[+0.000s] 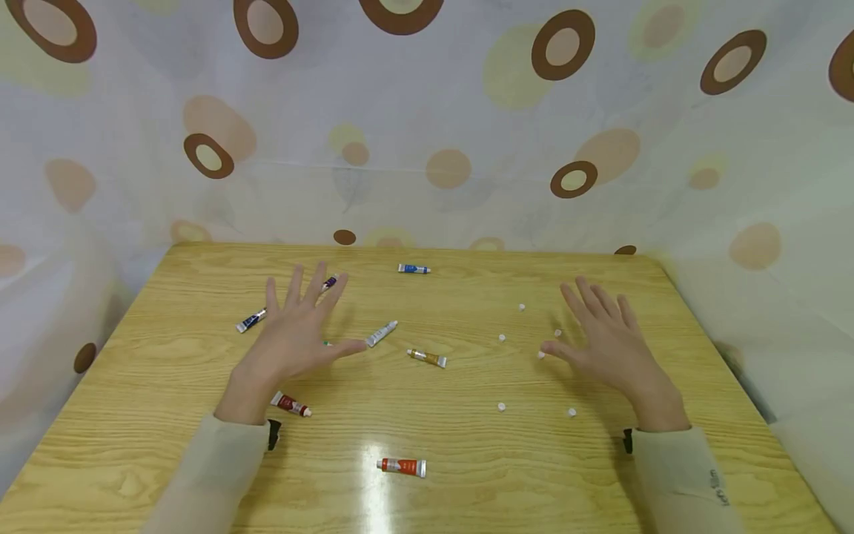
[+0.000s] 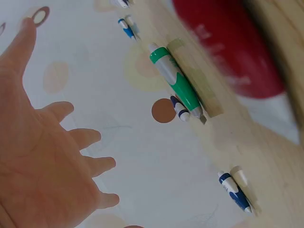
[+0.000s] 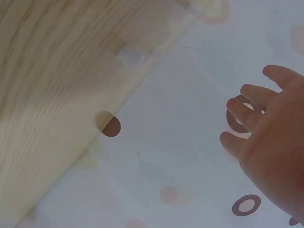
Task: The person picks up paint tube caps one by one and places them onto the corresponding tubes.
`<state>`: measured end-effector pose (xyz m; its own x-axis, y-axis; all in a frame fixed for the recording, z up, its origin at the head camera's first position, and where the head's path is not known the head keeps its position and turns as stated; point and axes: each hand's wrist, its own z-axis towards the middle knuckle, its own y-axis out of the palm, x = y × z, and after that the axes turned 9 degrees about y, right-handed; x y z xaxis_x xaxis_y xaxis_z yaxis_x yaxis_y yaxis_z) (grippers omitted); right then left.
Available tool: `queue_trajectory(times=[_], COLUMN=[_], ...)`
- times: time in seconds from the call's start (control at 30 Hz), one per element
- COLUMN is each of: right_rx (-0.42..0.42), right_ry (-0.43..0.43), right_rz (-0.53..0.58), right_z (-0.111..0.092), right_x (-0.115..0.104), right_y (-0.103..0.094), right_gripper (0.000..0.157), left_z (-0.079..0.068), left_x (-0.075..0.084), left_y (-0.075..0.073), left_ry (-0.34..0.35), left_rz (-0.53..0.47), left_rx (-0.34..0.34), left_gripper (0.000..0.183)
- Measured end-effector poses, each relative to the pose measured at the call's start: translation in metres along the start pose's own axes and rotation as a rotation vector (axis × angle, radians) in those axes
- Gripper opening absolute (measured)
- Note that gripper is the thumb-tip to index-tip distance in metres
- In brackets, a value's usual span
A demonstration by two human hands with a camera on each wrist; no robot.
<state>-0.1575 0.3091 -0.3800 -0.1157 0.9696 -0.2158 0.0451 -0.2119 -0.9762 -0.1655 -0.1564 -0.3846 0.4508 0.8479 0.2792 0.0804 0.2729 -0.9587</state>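
My left hand [image 1: 293,337] is spread out above the left part of the table, holding nothing. Under and around it lie small paint tubes: a dark blue one [image 1: 251,320], a purple one [image 1: 330,282] partly covered by the fingers, and a dark red one [image 1: 291,404] near the wrist. A green tube [image 2: 175,78] shows in the left wrist view; the hand mostly hides it in the head view. My right hand [image 1: 610,348], also spread and holding nothing, hovers beside several small white caps, one cap [image 1: 541,355] by its thumb tip.
Mid-table lie a silvery white tube [image 1: 382,334] and an ochre tube [image 1: 427,358]. A blue tube [image 1: 414,269] is near the back edge, an orange-red tube [image 1: 402,466] near the front. Patterned cloth [image 1: 447,200] surrounds the wooden table [image 1: 467,497] at back and sides.
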Motion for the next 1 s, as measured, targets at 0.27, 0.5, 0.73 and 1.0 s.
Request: queue_trajectory(times=[0.27,0.5,0.73,1.0], right_rx=[-0.008,0.051,0.091,0.278], right_ry=[-0.089,-0.204,-0.325,-0.52], right_rz=[-0.017,-0.02,-0.02,0.029], right_z=[0.0,-0.003,-0.01,-0.017], right_x=[-0.005,-0.01,-0.016,-0.016], right_y=[0.003,0.011,0.022,0.036], right_gripper=[0.1,0.087,0.074,0.047], left_z=[0.001,-0.003,-0.009,-0.019], left_x=[0.009,0.016,0.024,0.035], left_y=[-0.003,-0.003,0.0,0.003], left_ry=[0.075,0.165,0.241,0.325], left_rz=[0.003,-0.016,0.005,0.021], left_rx=[-0.021,-0.015,0.018,0.052], left_gripper=[0.107,0.106,0.1,0.093])
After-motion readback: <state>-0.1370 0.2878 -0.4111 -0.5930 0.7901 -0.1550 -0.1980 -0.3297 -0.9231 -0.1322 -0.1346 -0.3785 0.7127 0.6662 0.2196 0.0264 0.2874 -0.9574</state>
